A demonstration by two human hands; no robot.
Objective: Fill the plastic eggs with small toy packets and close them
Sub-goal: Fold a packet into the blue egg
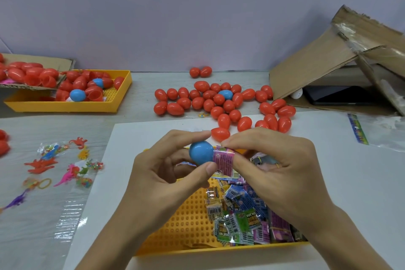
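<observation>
Blue egg half (201, 152) sits above the near yellow tray (182, 221), pinched between the thumb and fingers of the left hand (166, 173), its open side facing right. The right hand (274, 164) holds a rolled pink packet (224, 159) between fingertips and thumb, the packet's end touching the egg's mouth. More packets (243, 215) lie heaped in the tray under the hands, closed red eggs (219, 103) are scattered on the table beyond, and a far yellow tray (118, 103) at left holds open halves
</observation>
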